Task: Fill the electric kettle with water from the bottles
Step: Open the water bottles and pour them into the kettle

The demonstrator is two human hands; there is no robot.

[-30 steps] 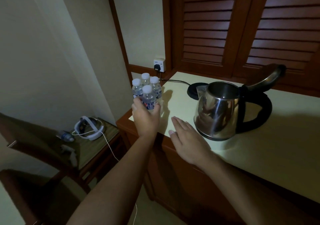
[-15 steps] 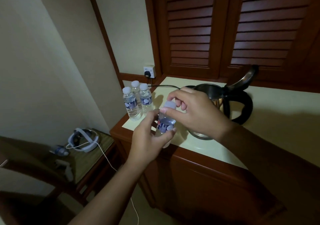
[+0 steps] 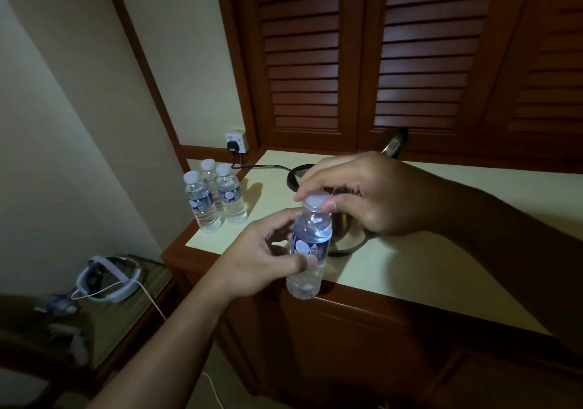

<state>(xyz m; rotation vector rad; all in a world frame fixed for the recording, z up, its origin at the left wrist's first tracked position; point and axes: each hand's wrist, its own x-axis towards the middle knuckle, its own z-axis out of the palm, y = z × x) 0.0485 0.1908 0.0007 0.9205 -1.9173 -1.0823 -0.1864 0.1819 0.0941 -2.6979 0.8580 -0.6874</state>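
Bottles (image 3: 217, 198), three, stand at the counter's (image 3: 410, 269) left corner. My left hand (image 3: 262, 260) grips a fourth bottle (image 3: 310, 247) above the counter edge; my right hand (image 3: 362, 194) pinches its cap (image 3: 315, 201), hiding the kettle (image 3: 347, 241).

The room is dim and warm-toned, with the corners falling off to near black. Soft light from above and left catches the upper louvres (image 3: 410, 30) and the pale wall (image 3: 79, 156). The bottles (image 3: 217, 200) throw faint shadows rightward across the bench (image 3: 441, 269). Straight door frames bow outward near the edges. The lower-left corner is smeared and noisy.
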